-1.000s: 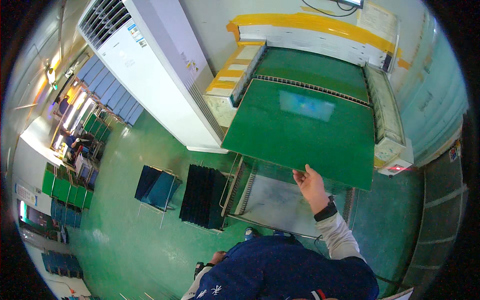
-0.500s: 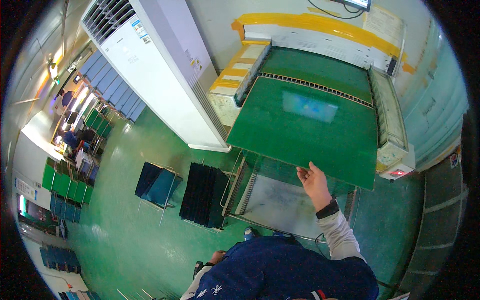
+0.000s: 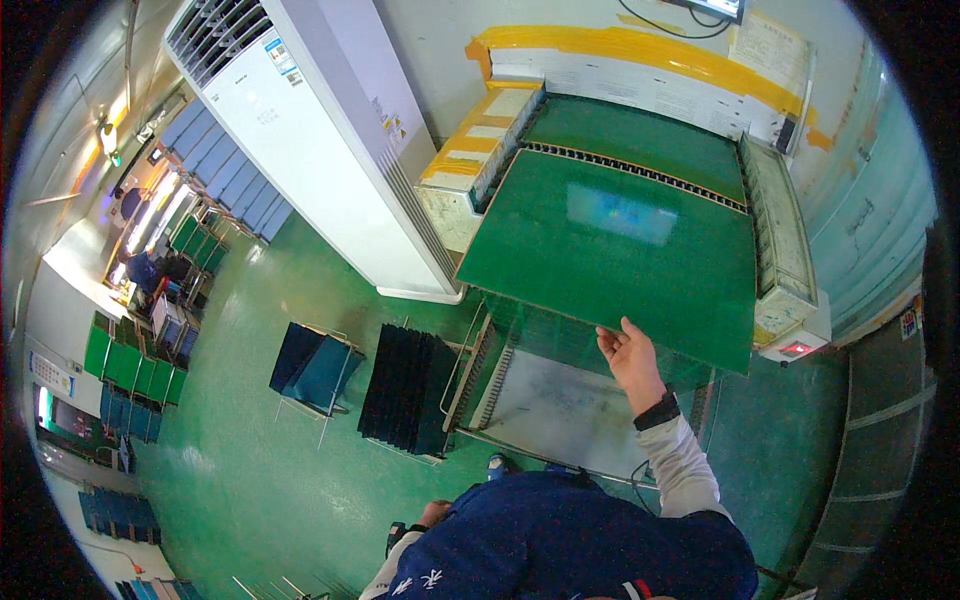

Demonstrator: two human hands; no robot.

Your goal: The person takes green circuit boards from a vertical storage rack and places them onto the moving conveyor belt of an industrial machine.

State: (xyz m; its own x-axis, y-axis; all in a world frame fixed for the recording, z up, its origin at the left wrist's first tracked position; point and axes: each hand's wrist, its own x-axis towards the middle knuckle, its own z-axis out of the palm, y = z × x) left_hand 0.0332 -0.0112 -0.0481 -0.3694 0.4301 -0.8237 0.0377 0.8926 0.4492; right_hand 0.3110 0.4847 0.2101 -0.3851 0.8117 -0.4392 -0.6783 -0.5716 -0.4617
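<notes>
At the near edge of a large flat green panel (image 3: 620,255), my right hand (image 3: 630,362) is closed, with its fingertips against the rim and a finger overlapping the top face. The panel lies sloping across the bed of a machine, its near part jutting out over a metal rack (image 3: 560,400). A bright reflection shows on its glossy surface. Low by my body, my left hand (image 3: 434,513) is partly covered by my dark blue garment, so its fingers cannot be made out.
A second green surface (image 3: 640,150) lies beyond a row of dark slots. Taped side housings (image 3: 475,145) flank the bed. A tall white air conditioner (image 3: 310,140) stands left of it. Racks of dark panels (image 3: 405,390) and blue panels (image 3: 318,368) stand on the green floor.
The green panel has shifted slightly away from me, into the machine. My right hand has followed its edge a little. My left hand stays where it was.
</notes>
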